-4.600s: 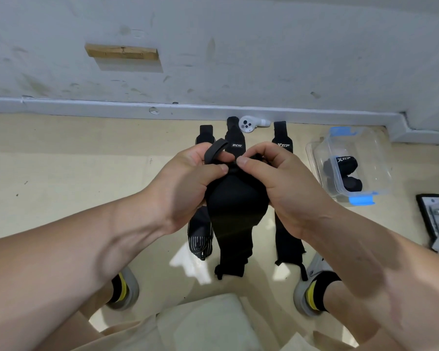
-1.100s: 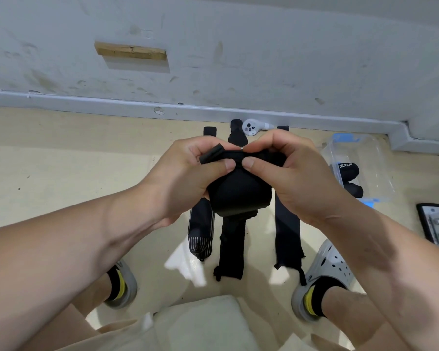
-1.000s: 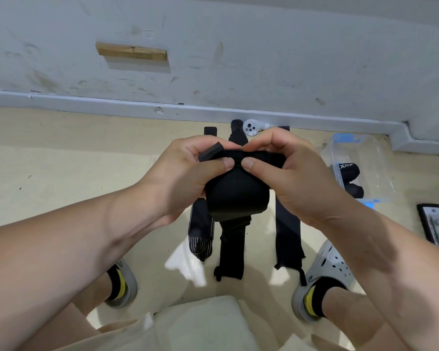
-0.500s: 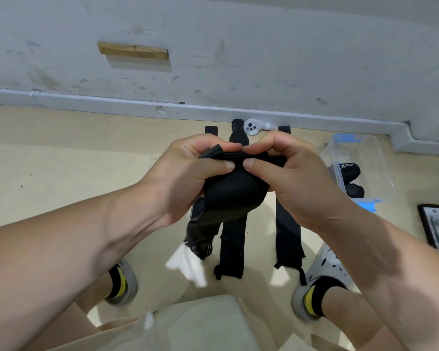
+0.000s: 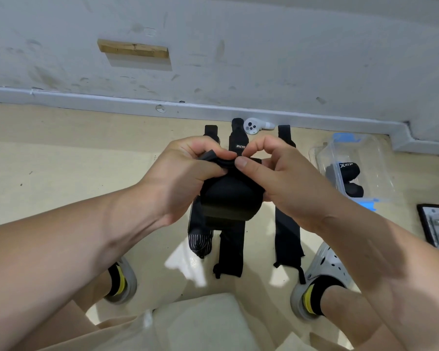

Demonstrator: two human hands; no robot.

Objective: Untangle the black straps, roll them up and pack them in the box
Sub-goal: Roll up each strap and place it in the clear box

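Observation:
A partly rolled black strap (image 5: 230, 198) hangs in the air between my hands. My left hand (image 5: 185, 173) pinches its top edge from the left, and my right hand (image 5: 276, 176) pinches it from the right, thumbs nearly meeting. Below on the floor lie three more black straps, laid out lengthwise: a left one (image 5: 199, 239), a middle one (image 5: 231, 252) and a right one (image 5: 288, 234). A clear plastic box (image 5: 370, 153) with blue clips stands at the right and holds rolled black straps (image 5: 345, 171).
A white controller (image 5: 255, 126) lies by the grey wall's base behind the straps. A black and metal device (image 5: 436, 224) sits at the far right edge. My feet in grey clogs (image 5: 319, 272) flank the straps on the beige floor.
The strap's loose tail, which hung down a moment ago, has been gathered up into the roll. Both hands stay at the same spot and keep their pinch.

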